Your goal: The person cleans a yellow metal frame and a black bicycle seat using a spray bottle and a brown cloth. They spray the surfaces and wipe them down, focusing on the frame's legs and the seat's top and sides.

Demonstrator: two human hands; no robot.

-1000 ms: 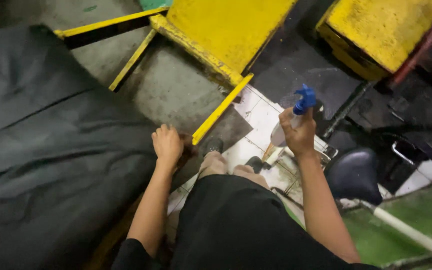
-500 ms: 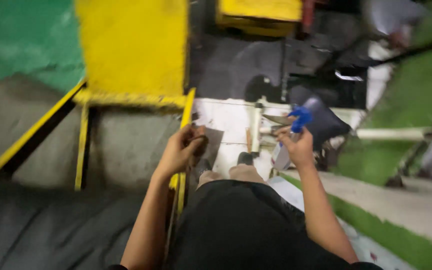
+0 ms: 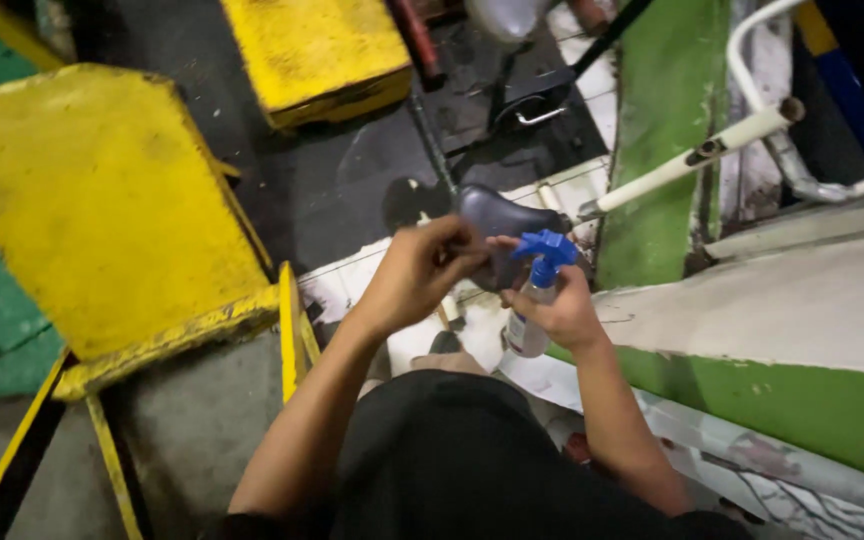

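The spray bottle [image 3: 535, 300] is in the right hand [image 3: 562, 312], near the middle of the view, above the person's dark lap. The bottle is clear with a blue trigger top [image 3: 546, 246]. It stands almost straight up, long way going up and down, with the top leaning a little away from the person. The blue nozzle points to the left, at the left hand [image 3: 420, 270].

The right hand's fingers are wrapped tight around the bottle's body. The left hand is right beside the blue top, with its fingers bent and pinched together close to the nozzle. I cannot tell if they touch it or hold anything.

Just behind both hands is a dark bicycle saddle [image 3: 500, 222]. A white tube [image 3: 697, 158] runs up to the right from it. On the left is a big yellow platform [image 3: 92, 200], and a smaller yellow block [image 3: 320, 55] sits farther away. A green and grey ledge [image 3: 792, 340] is on the right.
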